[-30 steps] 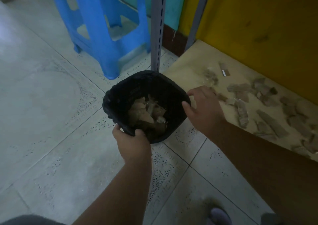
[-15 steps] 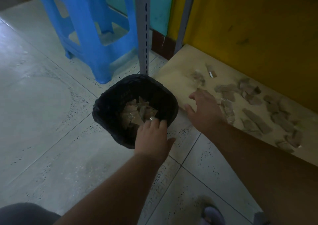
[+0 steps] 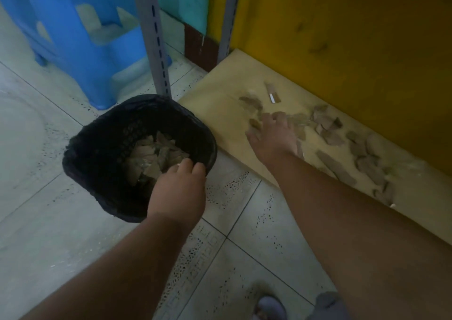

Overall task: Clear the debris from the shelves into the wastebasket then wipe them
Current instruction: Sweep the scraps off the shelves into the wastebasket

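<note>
- I take the wastebasket (image 3: 137,153) as my landmark: black, lined with a dark bag, standing on the tiled floor, already holding a pile of brown scraps.
- My left hand (image 3: 177,192) sits at the wastebasket's near rim, fingers curled over the edge. It looks to be gripping the rim to steady it, though the fingertips dip out of sight inside, so I cannot tell how firm the hold is.
- To the right of the wastebasket lies the low shelf (image 3: 215,99), a pale board whose near left corner comes almost up to the wastebasket's right rim.
- The debris (image 3: 362,153) is a loose band of brown scraps on that shelf, running away from the wastebasket to the right, more or less along the yellow back panel (image 3: 342,38). Its long axis points away from the wastebasket, so the nearest pieces are the short haul.
- My right hand (image 3: 274,136) is spread wide and flat, palm down, over the end of the band closest to the wastebasket, fingers touching or just above a few scraps. It holds nothing that I can see.
- The right hand is clearly the nearer one to the debris. I judge the coming move to be a gather and carry leftward to the wastebasket.
- Much debris is left, so wiping is a good way off.
- A grey upright post (image 3: 154,38) rises just behind the wastebasket, a blue stool (image 3: 80,38) beyond it.
</note>
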The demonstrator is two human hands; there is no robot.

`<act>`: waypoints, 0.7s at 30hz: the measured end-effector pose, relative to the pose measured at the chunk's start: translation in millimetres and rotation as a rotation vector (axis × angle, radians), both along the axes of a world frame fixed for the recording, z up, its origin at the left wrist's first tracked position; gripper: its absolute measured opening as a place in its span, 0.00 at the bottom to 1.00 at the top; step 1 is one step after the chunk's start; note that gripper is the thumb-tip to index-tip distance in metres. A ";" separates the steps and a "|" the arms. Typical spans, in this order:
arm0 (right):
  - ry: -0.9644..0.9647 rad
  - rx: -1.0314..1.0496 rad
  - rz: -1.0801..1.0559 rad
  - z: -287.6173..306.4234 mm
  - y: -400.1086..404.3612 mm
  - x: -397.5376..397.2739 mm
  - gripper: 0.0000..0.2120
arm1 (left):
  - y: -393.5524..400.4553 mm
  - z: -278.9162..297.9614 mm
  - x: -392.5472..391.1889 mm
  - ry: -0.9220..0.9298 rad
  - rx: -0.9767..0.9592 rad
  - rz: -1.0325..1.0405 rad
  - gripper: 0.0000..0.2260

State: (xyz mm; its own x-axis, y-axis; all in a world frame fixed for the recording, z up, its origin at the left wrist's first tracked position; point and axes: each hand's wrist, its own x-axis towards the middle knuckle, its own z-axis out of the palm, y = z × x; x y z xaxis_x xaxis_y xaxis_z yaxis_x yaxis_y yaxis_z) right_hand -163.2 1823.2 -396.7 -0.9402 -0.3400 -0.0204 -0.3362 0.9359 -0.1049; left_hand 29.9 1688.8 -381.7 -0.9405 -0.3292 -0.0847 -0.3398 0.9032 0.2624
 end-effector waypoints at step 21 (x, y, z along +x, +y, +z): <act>-0.047 -0.179 0.031 -43.5 -30.9 -48.8 0.16 | -16.1 -7.8 1.1 0.041 0.011 0.020 0.15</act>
